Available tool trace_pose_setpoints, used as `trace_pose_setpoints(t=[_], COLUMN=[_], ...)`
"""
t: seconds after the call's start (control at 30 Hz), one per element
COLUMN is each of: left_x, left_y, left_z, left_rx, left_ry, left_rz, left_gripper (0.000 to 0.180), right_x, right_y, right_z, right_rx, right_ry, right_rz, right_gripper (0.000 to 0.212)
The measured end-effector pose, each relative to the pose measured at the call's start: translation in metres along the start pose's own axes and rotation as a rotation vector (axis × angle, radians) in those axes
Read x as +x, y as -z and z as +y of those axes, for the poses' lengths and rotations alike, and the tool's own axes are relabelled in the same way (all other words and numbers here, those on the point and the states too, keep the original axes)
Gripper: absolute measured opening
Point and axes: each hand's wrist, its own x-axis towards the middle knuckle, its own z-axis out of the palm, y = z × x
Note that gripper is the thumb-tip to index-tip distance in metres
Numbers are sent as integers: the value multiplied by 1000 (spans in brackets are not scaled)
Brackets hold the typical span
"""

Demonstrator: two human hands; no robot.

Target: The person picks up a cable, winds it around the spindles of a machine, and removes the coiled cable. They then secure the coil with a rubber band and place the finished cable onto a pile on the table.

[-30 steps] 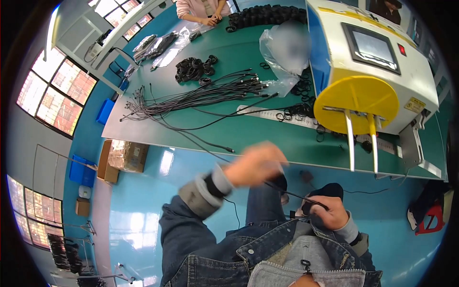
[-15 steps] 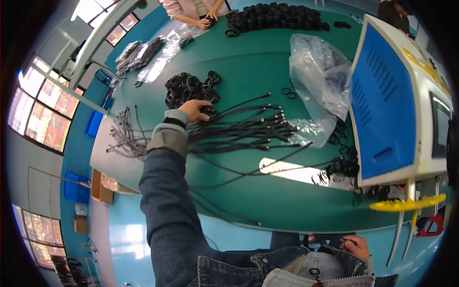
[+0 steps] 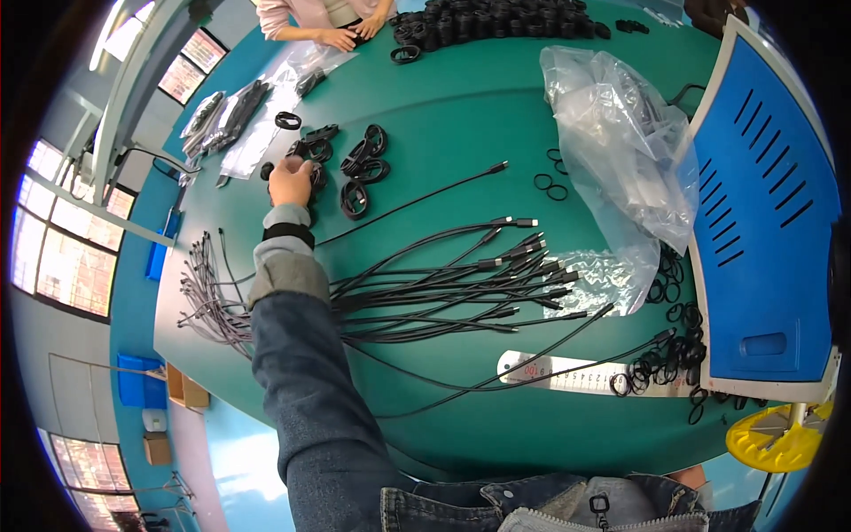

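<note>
My left hand (image 3: 291, 183) reaches over the green table, its fingers curled down onto a group of black coiled cables (image 3: 316, 151). The hand partly covers these coils, so the exact grip is hard to see. Just right of it lie more coiled cables (image 3: 364, 164), apart from the hand's group. Nearer to me, a spread bunch of straight black cables (image 3: 443, 285) runs from left to right, passing under my forearm. One single cable (image 3: 417, 206) lies apart above the bunch. Of my right hand (image 3: 690, 476) only a sliver shows at the lower right; its fingers are hidden.
A blue and white machine (image 3: 762, 222) stands at the right, with a yellow disc (image 3: 780, 436) below it. Beside it are a clear plastic bag (image 3: 612, 133), a steel ruler (image 3: 567, 372) and black rings (image 3: 665, 363). Across the table, another person's hands (image 3: 347, 35) work near heaped coils (image 3: 496, 27).
My left hand has moved left and away from me, and the pile of coils is now split into groups. My right hand has mostly left the view, which has also shifted.
</note>
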Motion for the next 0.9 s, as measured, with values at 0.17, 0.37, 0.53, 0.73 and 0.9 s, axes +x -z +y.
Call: trace_pose_setpoints(t=[0.17, 0.37, 0.53, 0.73, 0.9], left_x=[-63, -36, 17, -68, -232], left_y=[30, -30, -74, -25, 89], left_z=[126, 81, 18, 149, 306], left_rx=[460, 217, -423, -373, -333], left_ry=[96, 351, 326, -92, -516], left_rz=[-757, -723, 76, -468, -1066], left_gripper=[61, 57, 58, 51, 38], right_x=[1, 1, 2, -5, -20], right_y=[-1, -1, -1, 8, 25], right_z=[4, 4, 5, 19, 24], right_rx=[-17, -43, -48, -184, -605], right_ry=[29, 102, 163, 356, 479], right_rz=[-74, -86, -78, -124, -319], right_gripper=[12, 13, 13, 15, 18])
